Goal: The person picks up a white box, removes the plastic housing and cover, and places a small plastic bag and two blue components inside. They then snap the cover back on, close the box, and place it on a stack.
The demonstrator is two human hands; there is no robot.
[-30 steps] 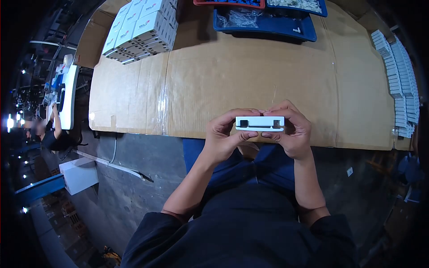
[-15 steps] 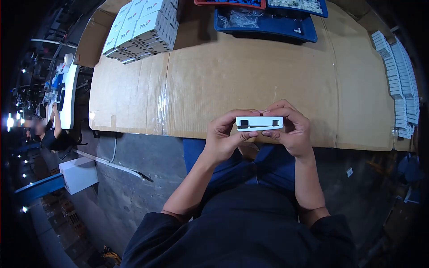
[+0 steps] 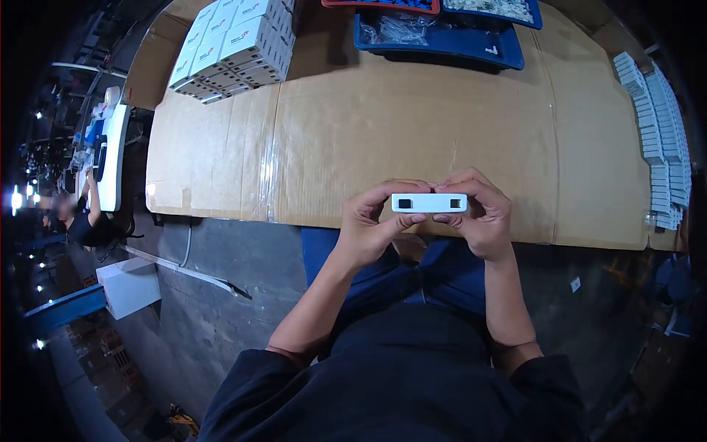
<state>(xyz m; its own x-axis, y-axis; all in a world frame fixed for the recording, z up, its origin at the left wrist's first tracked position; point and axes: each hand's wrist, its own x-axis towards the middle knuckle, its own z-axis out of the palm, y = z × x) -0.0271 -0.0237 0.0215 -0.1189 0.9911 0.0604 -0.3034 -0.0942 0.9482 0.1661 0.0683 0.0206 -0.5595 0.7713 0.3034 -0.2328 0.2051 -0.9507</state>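
A small white plastic housing (image 3: 429,203) is held level above the near edge of the table, its narrow side turned up to me. That side has two square openings, a dark one at the left and a lighter one at the right. My left hand (image 3: 373,221) grips its left end, thumb below and fingers above. My right hand (image 3: 482,217) pinches the right end the same way. The fingertips of both hands nearly meet along its far edge. What lies inside the housing is hidden.
Cardboard (image 3: 353,132) covers the table. Stacked white boxes (image 3: 236,44) stand back left; a blue tray (image 3: 449,48) with clear plastic bags, a red tray (image 3: 383,4) and another blue tray (image 3: 493,9) lie at the back. White pieces (image 3: 652,132) line the right edge. A person (image 3: 88,225) sits far left.
The long slanted gap along the housing's side has closed, and its two halves now sit flush. Both hands have stayed in nearly the same place.
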